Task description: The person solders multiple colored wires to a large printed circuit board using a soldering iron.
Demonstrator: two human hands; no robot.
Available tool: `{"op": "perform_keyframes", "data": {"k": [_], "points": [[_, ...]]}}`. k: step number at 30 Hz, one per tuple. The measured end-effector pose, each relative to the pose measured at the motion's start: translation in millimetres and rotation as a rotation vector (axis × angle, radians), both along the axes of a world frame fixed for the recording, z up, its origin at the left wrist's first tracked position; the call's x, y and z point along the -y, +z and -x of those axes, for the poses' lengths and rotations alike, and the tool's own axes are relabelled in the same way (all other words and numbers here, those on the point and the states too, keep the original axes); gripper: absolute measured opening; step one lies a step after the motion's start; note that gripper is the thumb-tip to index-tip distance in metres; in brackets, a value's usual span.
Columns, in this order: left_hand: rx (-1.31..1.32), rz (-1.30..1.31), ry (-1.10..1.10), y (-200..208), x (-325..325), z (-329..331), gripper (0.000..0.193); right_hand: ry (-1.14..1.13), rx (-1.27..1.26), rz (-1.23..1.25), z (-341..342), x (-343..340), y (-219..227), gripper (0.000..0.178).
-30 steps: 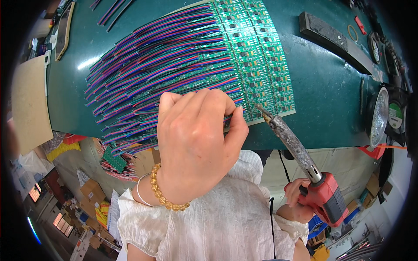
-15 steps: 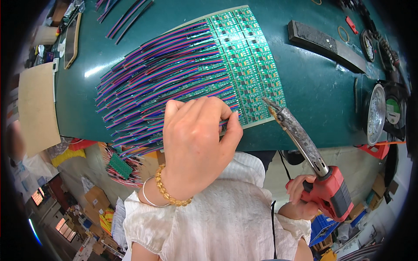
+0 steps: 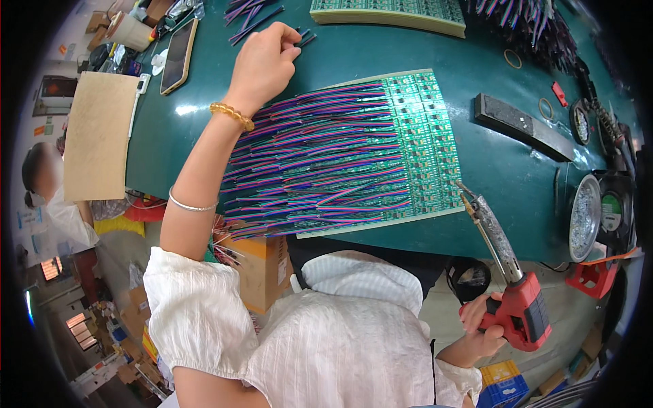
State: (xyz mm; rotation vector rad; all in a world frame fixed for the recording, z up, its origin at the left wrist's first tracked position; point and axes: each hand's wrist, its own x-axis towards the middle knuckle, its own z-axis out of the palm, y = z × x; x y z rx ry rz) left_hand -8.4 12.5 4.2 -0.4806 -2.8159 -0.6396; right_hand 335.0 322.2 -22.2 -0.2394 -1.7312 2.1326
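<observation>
On the table, the wired board is laid flat; loose wires are reached by the left hand, fingertips bunched, grip unclear; the iron is clamped in the right hand.

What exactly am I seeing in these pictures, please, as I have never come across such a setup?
These are views from one wide fisheye camera on the person's head, looking down, so straight edges bend. There is no robot, just two bare hands. The right hand holds a red-handled soldering iron. The left hand is beside loose wires; whether it grips any is unclear. On the green table lie a circuit-board panel with rows of coloured wires and a phone.
</observation>
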Motion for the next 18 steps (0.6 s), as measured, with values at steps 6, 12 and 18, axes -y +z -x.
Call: {"op": "perform_keyframes", "data": {"k": [6, 12, 18], "points": [[0.142, -0.247, -0.032, 28.9, -25.9, -45.0, 0.007, -0.043, 0.055, -0.076, -0.5, -1.2, 8.4, 0.070], [0.312, -0.319, -0.243, 59.5, -69.4, -161.1, 0.005, -0.034, 0.202, 0.015, 11.7, 7.9, 23.1, 0.080], [0.305, -0.375, -0.077, 23.0, -94.3, -183.0, 0.006, 0.114, 0.059, 0.040, 5.6, 0.7, 14.9, 0.082]]}}
